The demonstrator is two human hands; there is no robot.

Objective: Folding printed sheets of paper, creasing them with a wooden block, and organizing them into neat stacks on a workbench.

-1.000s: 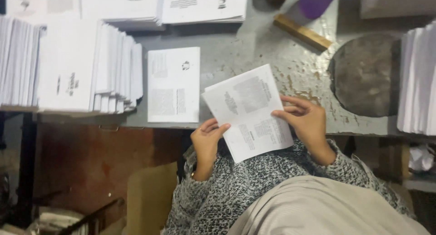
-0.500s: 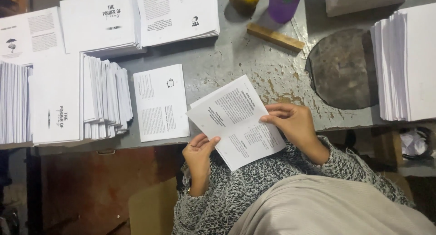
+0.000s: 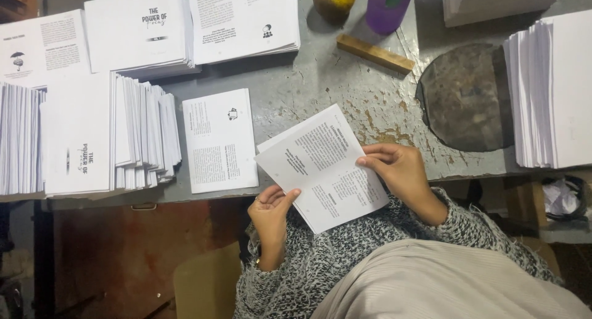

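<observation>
Two hands hold one folded printed sheet (image 3: pixel 322 168) at the near edge of the counter (image 3: pixel 320 88), half of it hanging out over our lap. Our left hand (image 3: pixel 271 211) pinches its lower corner between thumb and fingers; our right hand (image 3: pixel 401 171) lies on its right edge with the fingers curled over the paper. We judge the fold the weak point: with so little of the sheet resting on the counter, the halves could slide apart and crease crooked, or the sheet could slip off the edge. Just beside it on the left lies a single folded leaflet (image 3: pixel 221 140), and further left a fanned stack of folded leaflets (image 3: pixel 111 137) leans toward the near edge, where a nudge from our left elbow could spill it. More printed stacks (image 3: pixel 185 26) sit along the far edge, and a tall pile of blank sheets (image 3: pixel 549 91) stands at the right edge. Of containers we see only a purple cup (image 3: pixel 385 8) at the far edge, beside a yellowish fruit (image 3: pixel 333 0) and a wooden block (image 3: pixel 375 53); its contents are out of sight, and if knocked it could wet the paper. A dark round slab (image 3: pixel 465 97) lies between the cup and the blank pile.
</observation>
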